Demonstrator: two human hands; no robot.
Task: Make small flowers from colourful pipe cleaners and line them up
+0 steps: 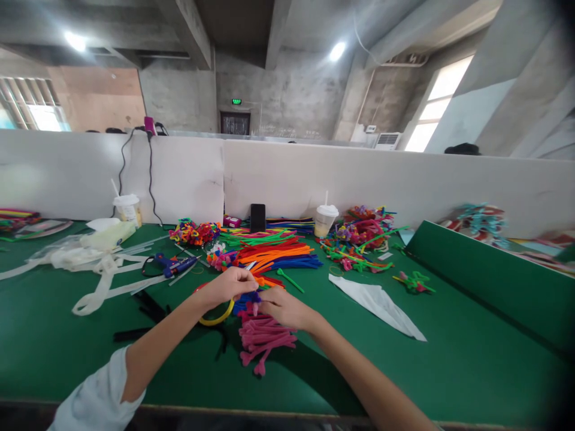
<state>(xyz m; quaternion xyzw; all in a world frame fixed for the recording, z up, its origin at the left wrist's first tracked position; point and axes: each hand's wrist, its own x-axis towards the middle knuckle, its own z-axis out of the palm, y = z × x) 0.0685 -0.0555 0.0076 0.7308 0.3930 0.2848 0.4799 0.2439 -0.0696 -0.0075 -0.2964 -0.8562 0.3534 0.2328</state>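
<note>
Busy hands at a green tabletop (449, 371): a person's left hand (231, 286) & right hand (285, 305) meet just beyond a pink bundle (265, 338) of fuzzy stems, fingertips close together at a purple fuzzy piece (253, 297). Fingers on both bend inward but hide the tips, so can't tell whether either grip is clenched on the piece or just touching it. Hands prob face each other so one can steady while the other works; the pink bundle prob lies right below, some knobbed ends toward the person, for quick picking

A yellow ring (216, 322) sits left of the pink bundle, partly hidden by the left wrist. Orange stems (265, 256) fan out beyond the bundle, likely grouped by colour for easy reach; a glue gun (173, 264) lies beyond & left of it

Room to move: a strip of green shows btwn the pink bundle & the near edge, w/ a wider stretch to its right, up to a green panel (489, 284); a white sheet (381, 305) lies partway. Left of the bundle looks tighter, w/ black stems (132, 334) there. Far beyond it, a white partition (287, 179) bounds the tabletop, w/ a drink cup (324, 222) in front, a spill risk if bumped
</note>
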